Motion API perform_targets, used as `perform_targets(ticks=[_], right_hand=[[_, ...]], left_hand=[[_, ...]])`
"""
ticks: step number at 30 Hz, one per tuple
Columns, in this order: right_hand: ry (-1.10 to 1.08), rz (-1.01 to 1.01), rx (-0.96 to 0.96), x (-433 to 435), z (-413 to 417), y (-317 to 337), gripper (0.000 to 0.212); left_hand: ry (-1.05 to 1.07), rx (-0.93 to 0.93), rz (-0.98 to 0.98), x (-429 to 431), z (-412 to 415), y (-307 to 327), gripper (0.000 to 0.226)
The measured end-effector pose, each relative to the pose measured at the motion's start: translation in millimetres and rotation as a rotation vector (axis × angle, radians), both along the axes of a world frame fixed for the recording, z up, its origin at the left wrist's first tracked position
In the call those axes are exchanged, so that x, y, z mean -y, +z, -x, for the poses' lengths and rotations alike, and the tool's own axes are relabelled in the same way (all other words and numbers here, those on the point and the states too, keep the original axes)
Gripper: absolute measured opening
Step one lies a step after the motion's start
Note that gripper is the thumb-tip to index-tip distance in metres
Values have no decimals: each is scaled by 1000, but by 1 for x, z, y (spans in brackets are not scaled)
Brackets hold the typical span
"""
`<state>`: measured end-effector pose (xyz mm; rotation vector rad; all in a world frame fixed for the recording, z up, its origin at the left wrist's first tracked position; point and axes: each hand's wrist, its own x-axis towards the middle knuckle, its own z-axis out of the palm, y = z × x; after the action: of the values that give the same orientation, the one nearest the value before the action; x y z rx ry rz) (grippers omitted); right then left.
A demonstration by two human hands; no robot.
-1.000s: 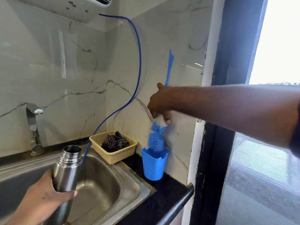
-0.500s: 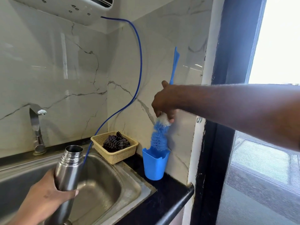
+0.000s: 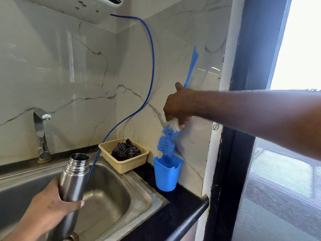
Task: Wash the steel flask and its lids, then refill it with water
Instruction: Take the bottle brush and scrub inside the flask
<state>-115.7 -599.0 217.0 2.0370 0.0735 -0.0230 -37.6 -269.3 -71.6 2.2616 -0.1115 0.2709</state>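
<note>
A thin blue tube (image 3: 152,66) drops from the white appliance (image 3: 69,6) at the top, curves down across the corner where the 2 marble walls meet, and passes just left of the woven plastic basket (image 3: 128,166) before it disappears behind the flask. A steel tap (image 3: 40,134) stands at the far left rim of the sink. A dark window frame (image 3: 225,171) closes off the right side beyond the black counter (image 3: 178,211).

The right hand (image 3: 178,106) reaches across from the right, its fingers curled round the bottle brush (image 3: 167,141) just above the blue and white bristles. The blue handle sticks up past the thumb and tilts right, close to the wall. The lowest bristles sit at the mouth of the blue plastic cup (image 3: 166,176). This cup stands on the counter against the right wall, just right of the basket. Nothing else shows in it.

The basket sits at the far right corner of the sink (image 3: 111,197) and holds 1 crumpled dark striped cloth (image 3: 125,150). The sink basin is bare steel, with wet gleams on its floor.

The left hand (image 3: 50,211) grips the steel flask (image 3: 73,181) round its body, thumb across the front. The flask is held over the near left part of the sink, tilted a little to the right. Its threaded mouth is uncapped, and the inside is too dark to tell what it holds.
</note>
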Motion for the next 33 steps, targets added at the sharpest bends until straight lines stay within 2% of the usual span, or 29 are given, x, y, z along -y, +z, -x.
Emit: perform_targets(ticks=[5,10,16,19,21,25,28,30,31,33], right_hand=[[22,7,-17,2,2,0,53],[-40,-27,-24,2,6,4,59],[-88,-231,18,2,11,33,64],[6,-420,57,-12,10,50,66],[109,-613,94,-26,7,51,67],[351,-971,126,-75,-13,19,60],[490,-1304,121,-115,-35,-35,62],[562,-1506,88,-141,-47,-81,52],[596,-1588,58,-154,-53,-104,47],[640,-1698,-44,-176,-66,-142,54]], left_hand=[[5,-27,6,-3,-2,0,86],[-1,-48,-1,-4,0,2,87],[-13,-27,10,-6,11,18,76],[-9,-44,99,-16,17,35,73],[14,-24,212,-24,20,47,75],[97,51,545,-37,31,70,47],[94,-79,886,-57,33,73,50],[109,-210,1096,-74,34,70,60],[109,-254,1172,-83,37,68,62],[85,-324,1230,-96,34,60,64]])
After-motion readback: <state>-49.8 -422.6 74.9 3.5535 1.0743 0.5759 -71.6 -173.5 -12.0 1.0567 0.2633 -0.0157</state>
